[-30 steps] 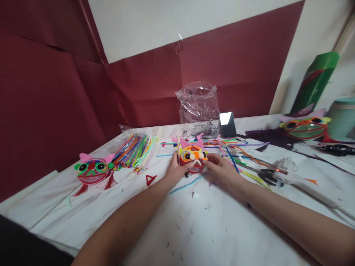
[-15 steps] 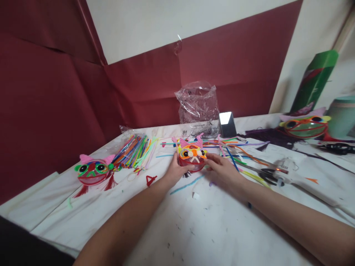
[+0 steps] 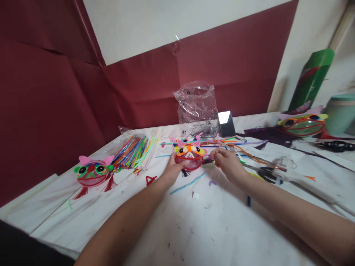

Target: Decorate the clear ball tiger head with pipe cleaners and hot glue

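Observation:
Upright above the table, a small animal-face craft [image 3: 191, 162] made with pipe cleaners has pink ears, orange brows, dark round eyes and a clear, red-rimmed mouth. My left hand [image 3: 172, 170] grips its left side, thumb across the front; the other fingers are hidden behind it. A dark tassel [image 3: 186, 173] hangs under the craft by my thumb. Just right of the craft and apart from it, my right hand [image 3: 226, 162] is closed in a pinch. Dark strands show by its fingertips, but what it holds is too small to make out.
A similar face [image 3: 93, 171] lies left, another [image 3: 303, 123] far right. Pipe cleaners [image 3: 135, 151] are heaped behind my left arm. A hot glue gun [image 3: 302, 179] and scissors [image 3: 267, 173] lie right. Behind stand a phone [image 3: 226, 123] and a plastic bag [image 3: 196, 103].
My right hand has come off the craft's right side and moved slightly right, its fingers now pinched. My left hand still holds the craft, whose red mouth rim now shows more fully.

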### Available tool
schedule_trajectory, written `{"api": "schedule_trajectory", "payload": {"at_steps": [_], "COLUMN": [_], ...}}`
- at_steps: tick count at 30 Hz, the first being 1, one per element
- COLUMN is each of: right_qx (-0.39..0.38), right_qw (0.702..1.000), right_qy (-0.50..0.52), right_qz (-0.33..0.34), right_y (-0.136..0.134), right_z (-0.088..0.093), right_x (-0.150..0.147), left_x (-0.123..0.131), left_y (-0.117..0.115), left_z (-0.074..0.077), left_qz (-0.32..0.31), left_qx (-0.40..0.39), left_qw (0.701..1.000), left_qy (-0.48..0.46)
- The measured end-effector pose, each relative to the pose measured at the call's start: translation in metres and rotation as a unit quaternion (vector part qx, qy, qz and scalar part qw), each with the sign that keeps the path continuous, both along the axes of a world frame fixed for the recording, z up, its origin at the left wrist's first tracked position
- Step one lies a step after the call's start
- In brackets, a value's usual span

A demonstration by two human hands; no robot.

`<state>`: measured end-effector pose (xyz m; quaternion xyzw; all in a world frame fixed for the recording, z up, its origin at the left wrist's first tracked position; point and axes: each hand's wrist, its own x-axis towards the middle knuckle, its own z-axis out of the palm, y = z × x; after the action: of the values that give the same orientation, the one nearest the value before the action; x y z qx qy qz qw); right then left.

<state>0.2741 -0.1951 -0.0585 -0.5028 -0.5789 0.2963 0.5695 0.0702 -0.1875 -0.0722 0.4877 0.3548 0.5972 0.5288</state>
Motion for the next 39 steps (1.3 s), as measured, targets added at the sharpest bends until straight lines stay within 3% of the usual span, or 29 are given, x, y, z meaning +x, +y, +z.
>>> {"api": "schedule_trajectory", "payload": {"at_steps": [9,16,21,31,39], "right_qx": [-0.029,-0.052,-0.104,-0.106,-0.096], "right_qw": [0.998,0.997,0.986,0.977,0.977], "right_qy": [0.034,0.042,0.056,0.088,0.063], "right_qz": [0.041,0.040,0.116,0.160,0.181], "right_y": [-0.008,0.001,-0.007,-0.016,-0.021], "right_z": [0.007,-0.004,-0.008,-0.013,-0.009], "right_x": [-0.002,0.001,-0.009,-0.018,-0.019], "left_x": [0.001,0.002,0.004,0.008,0.009], "left_y": [-0.001,-0.006,-0.014,-0.022,-0.020], "left_z": [0.004,0.007,0.013,0.018,0.014], "left_qz": [0.012,0.002,-0.005,-0.061,-0.046], "left_qx": [-0.004,-0.001,0.005,0.040,0.025], "left_qw": [1.000,1.000,0.999,0.995,0.998], "left_qy": [0.015,0.003,0.035,0.064,0.042]}}
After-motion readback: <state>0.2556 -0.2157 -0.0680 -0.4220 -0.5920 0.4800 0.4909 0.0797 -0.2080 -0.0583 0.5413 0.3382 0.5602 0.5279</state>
